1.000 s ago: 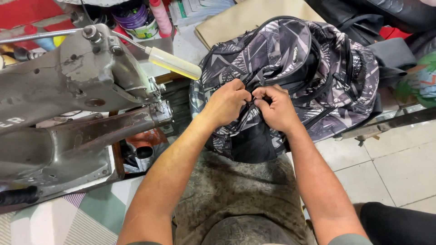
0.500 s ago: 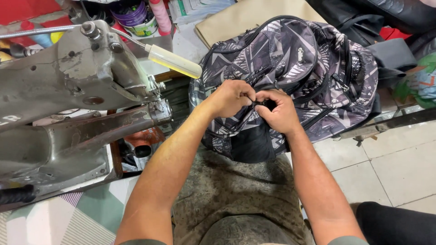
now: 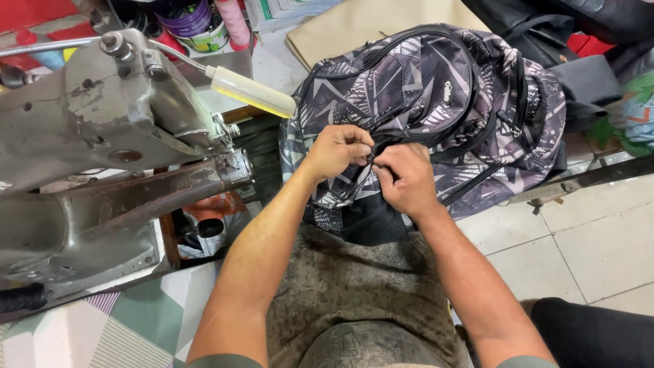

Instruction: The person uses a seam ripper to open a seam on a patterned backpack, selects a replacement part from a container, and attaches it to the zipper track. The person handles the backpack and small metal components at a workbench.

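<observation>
beside a worn grey sewing machine (image 3: 102,136), the left hand (image 3: 338,151) and right hand (image 3: 405,178) pinch a patterned backpack (image 3: 436,102) zipper (still partly open).

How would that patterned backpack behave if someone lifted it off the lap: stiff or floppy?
Probably floppy: the backpack is soft fabric that sags and creases where the left hand and right hand pinch it. It looks slack rather than stuffed, so likely light. Its loose straps would probably dangle and could snag.
</observation>
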